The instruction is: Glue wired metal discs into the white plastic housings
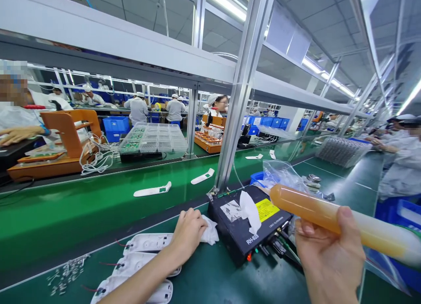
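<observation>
My right hand (332, 256) is wrapped round a large glue syringe (305, 207) with amber fluid inside, its narrow end pointing left over a black box. The fingers of my left hand (189, 229) are curled onto a crumpled white tissue (211, 234) at the bench, beside the box. Under and left of my left forearm lie several white plastic shells (136, 262) with thin red wires. The black dispenser box (226, 227) bears a yellow label, and another white tissue (250, 212) lies on its top.
A green conveyor belt (98, 212) crosses behind the bench, carrying several white pieces (153, 191). Small metal parts (67, 273) lie at the lower left. A metal post (235, 102) rises behind the box. A clear bag (284, 174) and a stacked tray (344, 151) stand to the right. Co-workers sit beyond.
</observation>
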Available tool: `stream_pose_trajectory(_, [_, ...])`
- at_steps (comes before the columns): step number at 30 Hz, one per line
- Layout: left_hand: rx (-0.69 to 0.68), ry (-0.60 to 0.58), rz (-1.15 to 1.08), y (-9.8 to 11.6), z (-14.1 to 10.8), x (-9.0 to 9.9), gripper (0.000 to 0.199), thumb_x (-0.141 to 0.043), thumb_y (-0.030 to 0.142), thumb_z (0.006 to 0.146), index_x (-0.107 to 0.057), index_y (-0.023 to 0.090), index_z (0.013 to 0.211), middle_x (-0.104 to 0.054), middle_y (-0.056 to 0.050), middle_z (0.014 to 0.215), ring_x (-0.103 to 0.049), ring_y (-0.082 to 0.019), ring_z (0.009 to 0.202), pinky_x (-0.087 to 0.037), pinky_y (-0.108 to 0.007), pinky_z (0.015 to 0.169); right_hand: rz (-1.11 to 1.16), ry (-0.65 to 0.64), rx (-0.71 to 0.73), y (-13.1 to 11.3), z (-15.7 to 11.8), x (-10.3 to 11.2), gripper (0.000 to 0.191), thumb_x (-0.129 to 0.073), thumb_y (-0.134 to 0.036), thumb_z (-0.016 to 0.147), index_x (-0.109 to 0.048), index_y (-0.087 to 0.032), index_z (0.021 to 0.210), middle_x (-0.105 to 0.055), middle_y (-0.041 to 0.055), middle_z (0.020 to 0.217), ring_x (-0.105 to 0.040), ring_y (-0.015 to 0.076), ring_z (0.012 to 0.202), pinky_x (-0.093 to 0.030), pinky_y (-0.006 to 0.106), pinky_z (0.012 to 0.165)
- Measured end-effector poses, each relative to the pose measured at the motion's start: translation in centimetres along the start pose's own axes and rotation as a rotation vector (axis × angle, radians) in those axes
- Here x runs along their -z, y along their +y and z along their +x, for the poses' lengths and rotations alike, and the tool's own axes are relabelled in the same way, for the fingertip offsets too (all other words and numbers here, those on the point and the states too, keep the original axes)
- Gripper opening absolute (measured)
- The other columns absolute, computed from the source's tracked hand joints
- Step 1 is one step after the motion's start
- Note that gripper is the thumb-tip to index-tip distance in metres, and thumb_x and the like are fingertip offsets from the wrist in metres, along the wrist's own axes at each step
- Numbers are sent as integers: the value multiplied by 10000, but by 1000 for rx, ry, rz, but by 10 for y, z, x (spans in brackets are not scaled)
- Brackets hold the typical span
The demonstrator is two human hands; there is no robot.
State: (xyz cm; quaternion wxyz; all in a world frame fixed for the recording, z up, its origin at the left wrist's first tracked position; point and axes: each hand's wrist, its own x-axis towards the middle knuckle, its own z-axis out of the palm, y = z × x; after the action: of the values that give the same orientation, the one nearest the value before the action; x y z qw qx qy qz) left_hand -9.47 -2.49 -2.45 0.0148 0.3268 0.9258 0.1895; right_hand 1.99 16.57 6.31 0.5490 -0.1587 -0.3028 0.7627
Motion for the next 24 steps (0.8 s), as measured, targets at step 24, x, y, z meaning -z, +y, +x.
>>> stream_pose_trajectory(24, [219,-25,-518,-24,43,40,136,-574,231,844,-597,97,835,-595,-8,796,-576,-132,751,-480,-293,709,-33,75,4,-15,6,8,248,-631,-256,483,-480,-219,676,-442,-59,597,-312,74,350,-277,224,320])
